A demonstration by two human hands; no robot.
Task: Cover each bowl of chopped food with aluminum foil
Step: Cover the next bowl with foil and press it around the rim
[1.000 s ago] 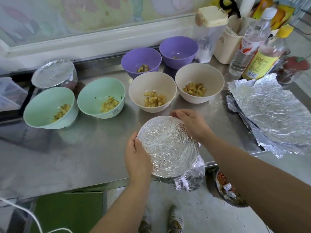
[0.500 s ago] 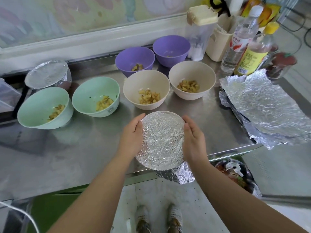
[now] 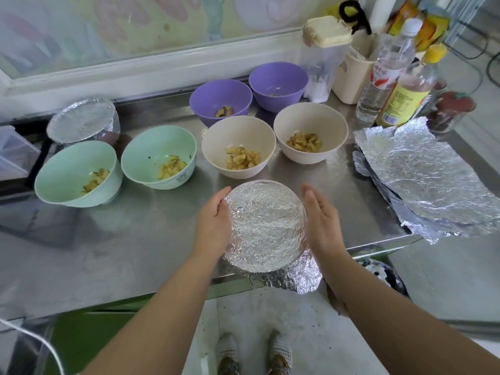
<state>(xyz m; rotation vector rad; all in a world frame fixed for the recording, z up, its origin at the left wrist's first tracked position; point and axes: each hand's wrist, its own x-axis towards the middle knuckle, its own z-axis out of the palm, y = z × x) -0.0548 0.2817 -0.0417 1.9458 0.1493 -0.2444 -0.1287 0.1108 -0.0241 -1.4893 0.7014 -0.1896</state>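
Observation:
A foil-covered bowl point(image 3: 266, 226) stands at the steel table's front edge, with loose foil hanging below it. My left hand point(image 3: 213, 223) cups its left side, thumb on the rim and fingers curled round the foil. My right hand point(image 3: 322, 220) lies flat against its right side with straight fingers. Behind stand open bowls holding chopped food: two green point(image 3: 62, 163) point(image 3: 151, 147), two cream point(image 3: 238, 131) point(image 3: 311, 115), two purple point(image 3: 216, 93) point(image 3: 278, 77). Another foil-covered bowl point(image 3: 84, 120) sits at the back left. Loose foil sheets point(image 3: 427, 177) lie at the right.
Two bottles point(image 3: 389, 69) point(image 3: 408, 90), a lidded clear container point(image 3: 324, 63), a beige holder point(image 3: 351, 82) and a red-lidded jar point(image 3: 451, 109) crowd the back right corner. A clear box point(image 3: 13, 155) is at the left. A bin point(image 3: 384, 272) sits below the table edge.
The bowl was tilted a second ago, with my right hand over its far rim. Both hands have moved to its sides and it now sits level.

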